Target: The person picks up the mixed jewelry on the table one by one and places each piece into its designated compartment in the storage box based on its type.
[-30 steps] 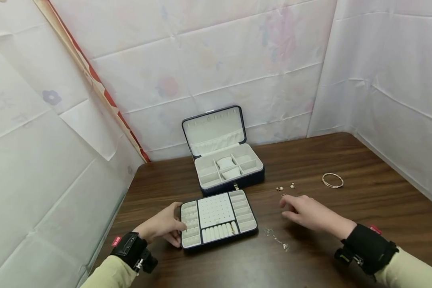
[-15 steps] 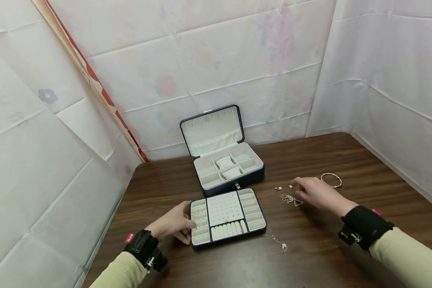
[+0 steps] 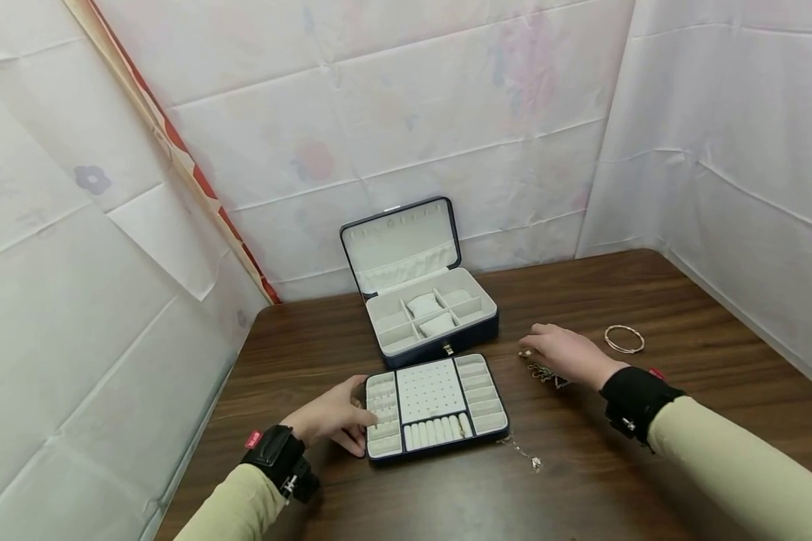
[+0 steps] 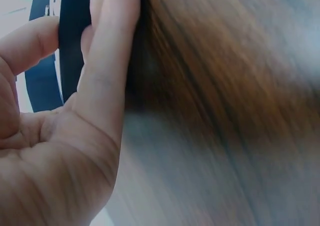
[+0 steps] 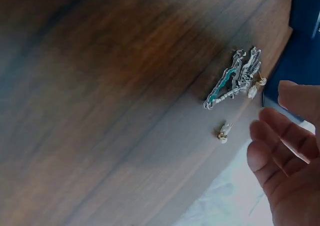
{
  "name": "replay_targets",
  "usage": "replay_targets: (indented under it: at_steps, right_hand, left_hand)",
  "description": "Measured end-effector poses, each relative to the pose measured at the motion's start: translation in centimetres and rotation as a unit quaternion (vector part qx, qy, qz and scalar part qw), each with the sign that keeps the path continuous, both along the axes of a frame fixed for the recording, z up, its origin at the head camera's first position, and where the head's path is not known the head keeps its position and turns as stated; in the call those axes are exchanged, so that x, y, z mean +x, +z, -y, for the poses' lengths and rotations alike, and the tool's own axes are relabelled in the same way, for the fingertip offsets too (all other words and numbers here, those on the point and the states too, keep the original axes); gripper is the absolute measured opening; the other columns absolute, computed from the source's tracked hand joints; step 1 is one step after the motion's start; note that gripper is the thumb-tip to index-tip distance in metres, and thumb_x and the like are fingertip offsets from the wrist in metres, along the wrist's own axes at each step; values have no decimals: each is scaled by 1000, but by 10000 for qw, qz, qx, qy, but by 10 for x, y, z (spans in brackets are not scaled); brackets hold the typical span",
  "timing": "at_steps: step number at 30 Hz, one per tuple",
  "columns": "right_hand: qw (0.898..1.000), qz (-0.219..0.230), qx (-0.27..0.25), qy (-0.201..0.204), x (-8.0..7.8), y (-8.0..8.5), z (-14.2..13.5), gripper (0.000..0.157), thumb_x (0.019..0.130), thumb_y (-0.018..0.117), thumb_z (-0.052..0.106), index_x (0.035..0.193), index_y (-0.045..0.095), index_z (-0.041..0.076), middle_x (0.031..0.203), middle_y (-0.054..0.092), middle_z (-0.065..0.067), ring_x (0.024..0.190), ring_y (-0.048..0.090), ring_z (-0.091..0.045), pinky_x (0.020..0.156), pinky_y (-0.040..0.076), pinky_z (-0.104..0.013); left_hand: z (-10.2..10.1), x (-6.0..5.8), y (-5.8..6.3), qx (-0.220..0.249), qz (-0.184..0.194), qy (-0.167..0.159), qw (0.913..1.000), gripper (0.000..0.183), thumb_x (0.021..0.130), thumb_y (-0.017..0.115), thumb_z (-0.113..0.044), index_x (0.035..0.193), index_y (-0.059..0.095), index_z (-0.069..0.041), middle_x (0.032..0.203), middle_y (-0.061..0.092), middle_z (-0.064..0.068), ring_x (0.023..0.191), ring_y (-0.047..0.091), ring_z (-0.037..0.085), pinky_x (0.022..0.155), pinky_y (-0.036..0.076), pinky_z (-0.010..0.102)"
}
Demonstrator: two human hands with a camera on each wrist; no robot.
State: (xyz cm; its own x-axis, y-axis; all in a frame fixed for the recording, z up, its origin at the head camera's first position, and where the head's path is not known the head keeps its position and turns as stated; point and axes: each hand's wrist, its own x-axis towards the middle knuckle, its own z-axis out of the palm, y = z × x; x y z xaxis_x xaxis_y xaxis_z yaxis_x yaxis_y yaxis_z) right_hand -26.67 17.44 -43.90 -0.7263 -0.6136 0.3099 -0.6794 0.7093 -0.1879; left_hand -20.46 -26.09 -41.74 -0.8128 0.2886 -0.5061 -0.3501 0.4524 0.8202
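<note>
My left hand (image 3: 334,417) grips the left edge of a navy jewelry tray (image 3: 429,379), thumb over the rim and fingers along its side. In the left wrist view the tray's dark side (image 4: 75,46) shows between thumb and fingers. My right hand (image 3: 568,353) is over the table, its fingertips close to an earring (image 3: 525,353). In the right wrist view its thumb and fingers are apart with nothing between them. Near them are a pearl earring (image 5: 255,89), a second earring (image 5: 223,132) and a heap of silver chain bracelets (image 5: 235,79).
An open navy jewelry box (image 3: 440,330) with two white cushions stands behind the tray. A thin necklace (image 3: 531,458) lies by the tray's right front corner. A bangle (image 3: 625,339) lies at the right. Fabric walls (image 3: 406,135) border the wooden table (image 3: 446,503).
My left hand and the tray have shifted right, closer to the necklace. My right hand went off the chain heap toward the far right earring, then back left to the other earring.
</note>
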Motion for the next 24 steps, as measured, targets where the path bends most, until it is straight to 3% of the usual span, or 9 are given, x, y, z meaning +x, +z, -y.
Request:
replay_targets:
  at_steps: [4,9,24]
  right_hand:
    - [9983,-512,189,185,-7,-5,7,20,86,80,2,105,77,7,91,63,-2,84,57,-20,71,52,-36]
    - [9955,-782,408,357,-12,-4,16,16,86,79,0,100,76,7,89,65,-3,82,54,-21,75,51,-37]
    - [9969,-483,569,256,-17,-10,21,10,89,74,-2,88,70,7,83,62,-2,80,58,-21,74,53,-38]
  left_hand:
    - [3,-2,-1,97,146,-29,9998,103,92,77,-14,164,3,-15,99,61,22,69,66,28,64,62,48]
    - [4,-1,-1,89,177,-70,9998,103,93,77,-14,164,2,-15,103,60,23,71,66,30,65,62,49]
    - [0,-2,2,-18,240,-64,9997,93,94,76,-14,159,9,-17,100,65,22,66,67,28,63,62,47]
